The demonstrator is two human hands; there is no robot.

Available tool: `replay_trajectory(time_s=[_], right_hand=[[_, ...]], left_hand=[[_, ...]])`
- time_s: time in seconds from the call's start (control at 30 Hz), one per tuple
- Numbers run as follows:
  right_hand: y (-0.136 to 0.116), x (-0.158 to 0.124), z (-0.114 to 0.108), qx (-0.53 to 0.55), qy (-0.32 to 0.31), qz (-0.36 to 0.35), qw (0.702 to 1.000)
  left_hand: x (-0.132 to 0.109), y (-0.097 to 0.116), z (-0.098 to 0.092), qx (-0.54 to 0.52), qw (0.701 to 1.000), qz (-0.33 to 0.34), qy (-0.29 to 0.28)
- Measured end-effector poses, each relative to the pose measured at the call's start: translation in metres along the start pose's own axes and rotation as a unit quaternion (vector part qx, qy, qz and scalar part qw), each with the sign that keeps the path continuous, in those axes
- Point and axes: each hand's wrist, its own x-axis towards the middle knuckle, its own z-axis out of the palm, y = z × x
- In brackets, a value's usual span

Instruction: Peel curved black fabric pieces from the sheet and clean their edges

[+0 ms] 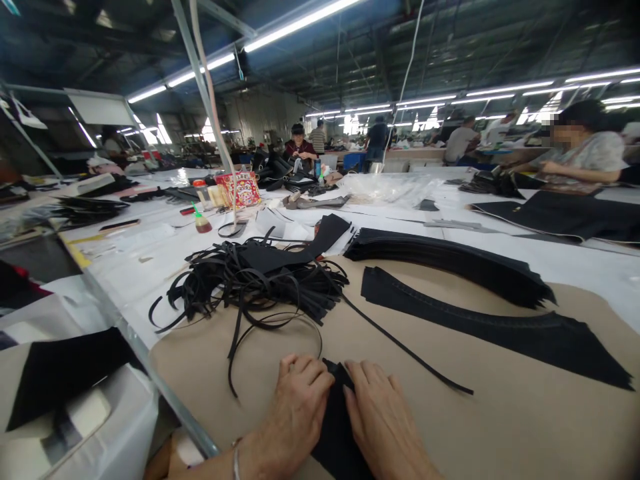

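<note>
Well, in the head view both hands work low on a tan mat [215, 380]: the left hand [297, 417], with a metal bangle [235, 460] at its wrist, and the right hand [380, 417] sit either side of a narrow black piece [337, 427]. Both are half-curled, fingertips down on its edges, though whether they pinch it or only press it cannot be told from here. The piece lies on the mat, its far end showing between the hands and its near end running off the bottom of the picture. Even pressure along both edges, as here, seems the sound way to handle such limp material, since it should keep the piece from rucking or sliding. It looks matt, soft and plain, with much of it hidden under the hands.

Just beyond lies a tangle of black strips [240, 287], with a long loose strip [405, 347] reaching toward the right hand. To the right are a curved stack of black panels [440, 260] and a single black panel [500, 327] on the mat. Farther off, a white-covered table [140, 287] carries a red printed box [245, 188] and a small glue bottle [202, 223], and a co-worker [585, 150] sits at the right — hands busy with black pieces of their own
</note>
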Motion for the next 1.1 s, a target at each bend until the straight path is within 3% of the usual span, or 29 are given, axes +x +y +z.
replay_trajectory(time_s=[0.2, 0.37, 0.53, 0.87, 1.1], right_hand=[[-0.004, 0.016, -0.002, -0.037, 0.008, -0.033, 0.999], [-0.005, 0.029, -0.002, -0.055, -0.031, -0.036, 0.997], [0.001, 0.037, -0.006, 0.023, -0.090, 0.003, 0.996], [0.017, 0.041, -0.009, 0.104, -0.100, 0.038, 0.989], [0.018, 0.035, -0.006, 0.140, -0.077, -0.019, 0.987]], left_hand=[[-0.008, -0.004, 0.004, 0.004, 1.000, 0.005, 0.012], [-0.009, -0.005, 0.002, -0.003, 1.000, 0.011, 0.011], [-0.008, -0.003, -0.003, 0.004, 1.000, 0.017, -0.002], [-0.008, -0.004, -0.004, 0.034, 0.999, 0.029, -0.019], [-0.009, -0.005, 0.000, 0.033, 0.999, 0.033, -0.007]])
